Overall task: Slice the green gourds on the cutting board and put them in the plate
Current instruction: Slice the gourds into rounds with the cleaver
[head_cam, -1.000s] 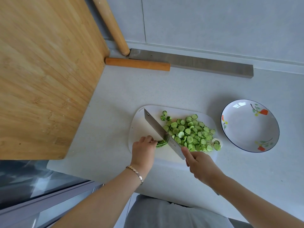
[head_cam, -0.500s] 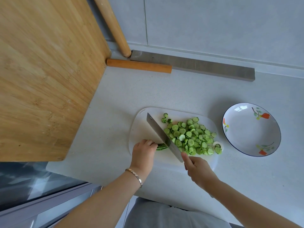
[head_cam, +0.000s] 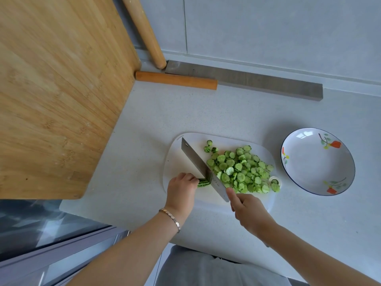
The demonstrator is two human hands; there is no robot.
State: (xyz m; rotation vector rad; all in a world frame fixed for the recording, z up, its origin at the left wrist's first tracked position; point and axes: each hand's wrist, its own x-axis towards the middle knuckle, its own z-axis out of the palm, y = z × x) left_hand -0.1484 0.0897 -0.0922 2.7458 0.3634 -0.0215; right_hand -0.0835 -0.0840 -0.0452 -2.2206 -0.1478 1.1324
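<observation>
Crowding the cutting board [head_cam: 179,162] beside the plate [head_cam: 318,162], green gourd slices [head_cam: 239,169].

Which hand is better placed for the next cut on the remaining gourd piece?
Right. The right hand grips the cleaver, whose blade sits against the gourd piece on the cutting board. The left hand holds that short piece beside the blade, so it is busy steadying it.

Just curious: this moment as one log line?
slicing | left hand holds gourd stub | right hand grips cleaver | slices piled on board
</observation>
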